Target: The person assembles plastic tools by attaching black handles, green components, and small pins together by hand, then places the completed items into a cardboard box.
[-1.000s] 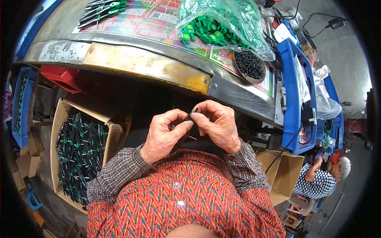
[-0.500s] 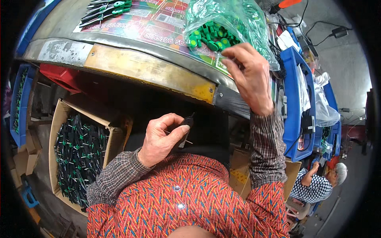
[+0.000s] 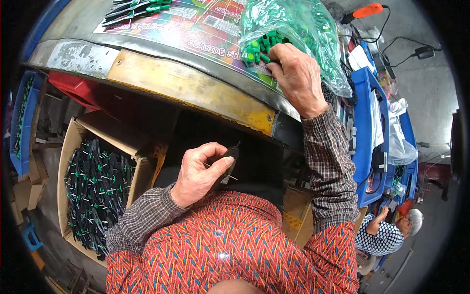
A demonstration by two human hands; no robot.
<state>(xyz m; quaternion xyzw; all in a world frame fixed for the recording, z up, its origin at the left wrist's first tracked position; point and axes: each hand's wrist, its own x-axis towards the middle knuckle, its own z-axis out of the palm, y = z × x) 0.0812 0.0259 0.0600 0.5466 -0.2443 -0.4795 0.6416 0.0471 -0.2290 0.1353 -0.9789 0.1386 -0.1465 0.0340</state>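
My left hand (image 3: 196,174) is closed around a black plastic part (image 3: 233,153) in front of my lap. A thin metal pin sticks out of its side, and a short tip points up from its end. My right hand (image 3: 299,78) is at the mouth of a clear plastic bag (image 3: 328,61) on the bench. Its thumb and forefinger close on a small green plastic piece (image 3: 266,58), partly hidden by the fingers. More green pieces (image 3: 254,50) spill from the bag's opening. Black clamp-like pieces with green ends (image 3: 134,10) lie in a pile at the bench's far left.
A cardboard box (image 3: 62,196) full of black and green clamp-like pieces stands at my left. The bench's metal edge (image 3: 186,90) curves before me. Blue bins (image 3: 364,147) stand at the right, near an orange-handled tool (image 3: 367,11). A person (image 3: 382,232) sits farther right.
My right hand has moved up and left to the green pieces at the bag's mouth, and its fingers have closed. The left hand stays in place with the black part.
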